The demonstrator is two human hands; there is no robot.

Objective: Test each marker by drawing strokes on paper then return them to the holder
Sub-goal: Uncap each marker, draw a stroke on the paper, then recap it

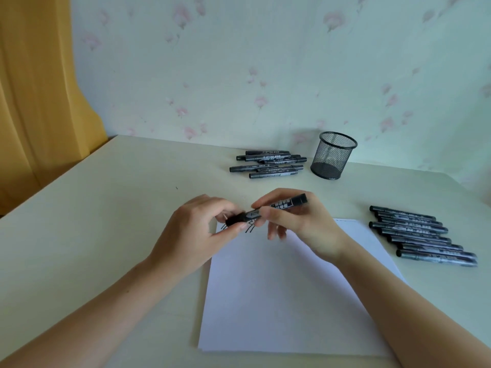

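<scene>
My right hand gripped the marker, axis running left-right; left hand pinched its cap; holder stood beyond, right-hand side.

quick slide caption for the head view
Both hands, left hand and right hand, hold a black marker over paper, mesh holder behind.

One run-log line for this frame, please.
left hand: pinches cap | right hand: grips marker | paper: few strokes at top | holder: looks empty
</scene>
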